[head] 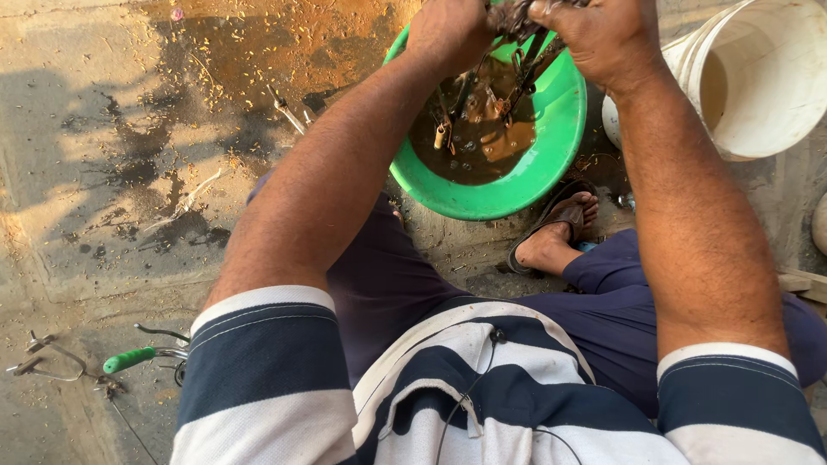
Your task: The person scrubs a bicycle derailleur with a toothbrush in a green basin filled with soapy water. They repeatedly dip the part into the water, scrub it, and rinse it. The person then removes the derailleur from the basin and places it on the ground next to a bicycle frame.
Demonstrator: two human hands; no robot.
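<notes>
Far left, low on the concrete floor (77, 250): bent wire metal pieces (39, 362), then a tool with a green handle (129, 359) lying just beside them, well apart from the hands. Upper left of floor: wet dark stains and scattered bits of straw-like debris. Further right, a small metal tool (287, 110) flat on the wet patch, near the basin but not touching it. Centre top: left hand (450, 33), fingers curled shut around the upper end of a rusty metal chain-like part (517, 60), held over the green plastic basin (525, 176). Part hangs from both hands down into the basin; lower end dips into brown murky liquid (482, 142). Small pale cylindrical piece (440, 135) visible on the hanging part at the liquid surface. Left forearm crosses diagonally in front and covers the basin's near-left rim. Right of this: right hand (594, 34), fingers also closed on the top of the same part, close beside the left hand; exact grip points cut off by the top frame edge. Below basin: foot in dark sandal (560, 228) on the floor, just beside the basin's near rim. Right forearm covers part of the white bucket (758, 77), standing upright just right of the basin, touching or nearly so; cannot tell which. Foreground: striped navy-and-white shirt, dark trousers, thin black cable down the chest.
</notes>
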